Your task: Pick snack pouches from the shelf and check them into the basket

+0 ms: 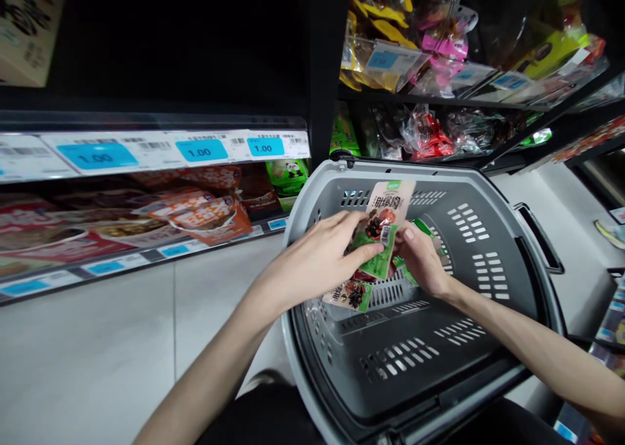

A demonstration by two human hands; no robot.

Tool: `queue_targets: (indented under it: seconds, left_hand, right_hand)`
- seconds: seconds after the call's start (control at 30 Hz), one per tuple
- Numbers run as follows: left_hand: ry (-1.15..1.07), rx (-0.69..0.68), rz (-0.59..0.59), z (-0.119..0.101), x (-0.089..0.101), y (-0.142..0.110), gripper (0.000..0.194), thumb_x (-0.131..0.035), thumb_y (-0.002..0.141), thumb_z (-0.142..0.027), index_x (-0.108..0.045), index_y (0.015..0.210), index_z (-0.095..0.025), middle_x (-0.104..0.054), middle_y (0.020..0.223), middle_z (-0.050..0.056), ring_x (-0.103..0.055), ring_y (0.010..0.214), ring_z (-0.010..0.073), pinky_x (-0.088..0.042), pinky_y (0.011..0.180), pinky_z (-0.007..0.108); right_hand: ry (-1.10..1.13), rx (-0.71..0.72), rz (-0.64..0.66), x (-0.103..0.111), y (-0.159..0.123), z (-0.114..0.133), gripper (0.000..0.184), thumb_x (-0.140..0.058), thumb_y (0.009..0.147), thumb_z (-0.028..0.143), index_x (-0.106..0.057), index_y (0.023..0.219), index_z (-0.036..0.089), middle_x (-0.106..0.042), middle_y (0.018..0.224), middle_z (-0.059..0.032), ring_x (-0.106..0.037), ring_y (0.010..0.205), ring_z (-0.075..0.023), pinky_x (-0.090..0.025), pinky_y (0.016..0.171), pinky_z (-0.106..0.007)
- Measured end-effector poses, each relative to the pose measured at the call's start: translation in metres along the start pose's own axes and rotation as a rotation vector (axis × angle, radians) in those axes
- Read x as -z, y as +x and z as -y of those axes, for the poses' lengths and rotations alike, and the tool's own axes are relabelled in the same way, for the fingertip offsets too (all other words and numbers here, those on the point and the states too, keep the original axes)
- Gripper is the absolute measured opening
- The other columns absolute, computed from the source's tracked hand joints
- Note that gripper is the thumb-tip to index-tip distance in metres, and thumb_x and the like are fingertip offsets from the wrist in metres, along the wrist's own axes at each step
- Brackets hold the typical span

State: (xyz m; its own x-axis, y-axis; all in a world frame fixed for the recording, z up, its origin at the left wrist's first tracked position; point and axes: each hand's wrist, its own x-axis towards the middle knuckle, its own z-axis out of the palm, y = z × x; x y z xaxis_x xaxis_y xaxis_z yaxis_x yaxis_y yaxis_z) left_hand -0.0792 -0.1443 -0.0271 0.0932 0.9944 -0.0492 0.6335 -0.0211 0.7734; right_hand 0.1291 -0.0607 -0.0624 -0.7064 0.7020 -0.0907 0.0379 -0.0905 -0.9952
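A small snack packet (390, 200), beige on top and green below with a food picture and a barcode, is held up over a grey shopping basket (469, 321). My left hand (325, 256) grips its left side, thumb across the front. My right hand (422, 259) pinches its right edge, with the fingertips partly hidden behind it. Lower in the basket, below my left hand, lies a similar beige-and-green packet (362, 296). Another green packet (426, 229) shows partly behind my right hand.
On the left, a low shelf with price labels (200, 150) holds orange bags (209, 217) and a green panda packet (288, 176). Hanging bags in yellow (385, 21) and pink (444, 47) fill shelves at the upper right. Pale floor tiles (122, 341) lie left of the basket.
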Motion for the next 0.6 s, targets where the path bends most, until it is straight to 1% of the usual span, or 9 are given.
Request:
queue_targets:
  seconds: [0.07,0.17,0.23,0.3,0.37,0.43,0.47,0.53,0.6]
  left_hand:
    - [-0.019,0.019,0.062,0.0,0.002,-0.001,0.059,-0.043,0.099,-0.064,-0.052,0.143,-0.025,-0.061,0.143,0.01,-0.054,0.135,0.0313,-0.048,0.108,0.046]
    - [-0.101,0.003,0.126,-0.002,0.009,-0.004,0.063,-0.032,0.099,-0.07,-0.056,0.14,-0.029,-0.07,0.127,0.008,-0.059,0.13,0.0308,-0.052,0.102,0.045]
    - [-0.172,-0.018,0.128,-0.003,0.015,-0.005,0.059,-0.03,0.1,-0.067,-0.063,0.131,-0.029,-0.073,0.118,0.006,-0.061,0.124,0.0284,-0.053,0.099,0.04]
    - [-0.219,-0.03,0.122,-0.004,0.019,-0.007,0.052,-0.034,0.099,-0.062,-0.067,0.122,-0.029,-0.074,0.112,0.004,-0.064,0.118,0.0267,-0.054,0.096,0.037]
    - [-0.234,-0.036,0.127,-0.003,0.022,-0.007,0.045,-0.037,0.098,-0.055,-0.068,0.117,-0.028,-0.074,0.108,0.003,-0.065,0.111,0.0256,-0.055,0.094,0.036]
    - [-0.221,-0.035,0.123,-0.001,0.021,-0.007,0.041,-0.034,0.098,-0.048,-0.068,0.108,-0.027,-0.073,0.106,0.002,-0.064,0.106,0.0246,-0.054,0.094,0.037]
    - [-0.205,-0.022,0.106,0.001,0.02,-0.006,0.04,-0.033,0.098,-0.045,-0.067,0.103,-0.025,-0.072,0.104,0.002,-0.064,0.104,0.0244,-0.054,0.093,0.038]
    - [-0.185,0.006,0.055,0.003,0.016,-0.003,0.035,-0.032,0.096,-0.039,-0.064,0.095,-0.023,-0.071,0.098,0.004,-0.062,0.099,0.0242,-0.053,0.09,0.039]
    - [-0.216,0.007,0.008,0.005,0.013,0.001,0.028,-0.035,0.094,-0.032,-0.061,0.092,-0.021,-0.07,0.096,0.004,-0.062,0.095,0.0233,-0.053,0.087,0.039]
  right_hand:
    - [-0.075,0.014,0.063,-0.003,-0.002,0.006,0.03,-0.055,0.1,0.054,-0.058,0.099,0.024,-0.06,0.072,0.0019,-0.059,0.057,-0.0133,-0.05,0.051,-0.026]
    - [-0.207,0.066,0.091,-0.005,-0.004,0.011,0.024,-0.057,0.101,0.048,-0.056,0.104,0.024,-0.058,0.075,0.0028,-0.058,0.058,-0.0114,-0.05,0.055,-0.025]
    - [-0.314,0.123,0.103,-0.005,-0.004,0.014,0.019,-0.056,0.103,0.042,-0.057,0.105,0.023,-0.06,0.079,0.0014,-0.058,0.062,-0.0108,-0.05,0.06,-0.025]
    - [-0.452,0.203,0.105,-0.005,-0.004,0.017,0.015,-0.056,0.103,0.035,-0.06,0.102,0.021,-0.063,0.085,-0.001,-0.059,0.071,-0.0116,-0.049,0.068,-0.026]
    - [-0.55,0.275,0.104,-0.006,-0.004,0.019,0.015,-0.056,0.103,0.032,-0.062,0.097,0.02,-0.065,0.089,-0.0028,-0.059,0.078,-0.0125,-0.048,0.073,-0.027]
    - [-0.579,0.291,0.062,-0.006,-0.004,0.019,0.017,-0.061,0.1,0.032,-0.063,0.09,0.019,-0.066,0.087,-0.0025,-0.059,0.077,-0.0123,-0.047,0.072,-0.027]
    - [-0.572,0.275,0.016,-0.006,-0.003,0.018,0.019,-0.065,0.098,0.034,-0.063,0.086,0.019,-0.066,0.083,-0.0017,-0.058,0.073,-0.0118,-0.047,0.069,-0.027]
    - [-0.532,0.238,-0.128,-0.005,-0.001,0.015,0.028,-0.073,0.091,0.038,-0.061,0.075,0.018,-0.064,0.071,0.0006,-0.055,0.064,-0.0103,-0.043,0.06,-0.025]
    - [-0.454,0.194,-0.253,-0.003,0.002,0.012,0.038,-0.08,0.084,0.042,-0.055,0.066,0.019,-0.059,0.061,0.0031,-0.051,0.055,-0.0088,-0.04,0.052,-0.024]
